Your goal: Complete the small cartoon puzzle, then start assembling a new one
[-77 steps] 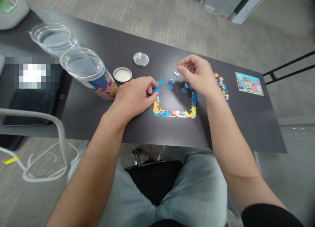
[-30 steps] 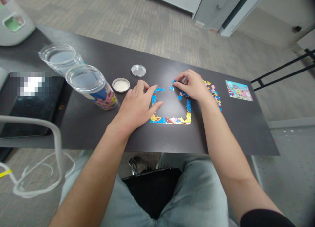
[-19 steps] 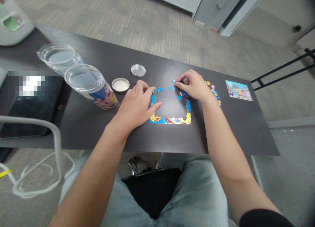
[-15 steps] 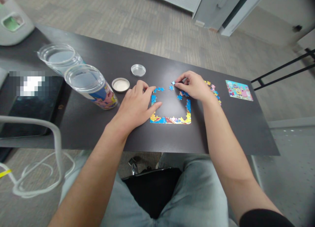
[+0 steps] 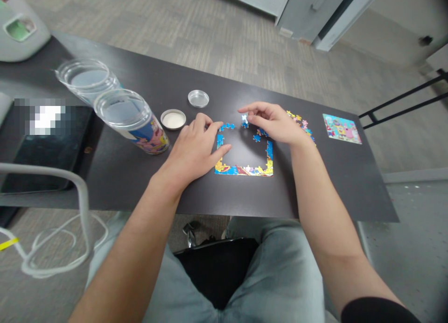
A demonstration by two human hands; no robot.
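A partly assembled jigsaw puzzle border (image 5: pixel 245 171) lies on the dark table, its middle bare. My left hand (image 5: pixel 196 145) rests at its left side, thumb stretched over the left strip, index fingertip at a short row of blue puzzle pieces (image 5: pixel 229 126). Beyond the border's upper side, my right hand (image 5: pixel 273 121) has its thumb against a pale puzzle piece (image 5: pixel 244 118), index finger raised above it. A blue piece shows just under that one. More loose blue pieces (image 5: pixel 257 138) lie below the right hand, partly hidden by it.
Right of my right hand is a pile of loose pieces (image 5: pixel 301 122), then a picture card (image 5: pixel 342 129). To the left stand two clear-topped canisters (image 5: pixel 150 134), a round lid (image 5: pixel 173 119), a clear lid (image 5: pixel 198 98) and a black device (image 5: pixel 42 159). A white cable (image 5: pixel 82 197) hangs at the near left.
My right index finger has lifted and stretched out, and the pale piece at my thumb has shifted slightly left, over the blue one. The left hand keeps its place.
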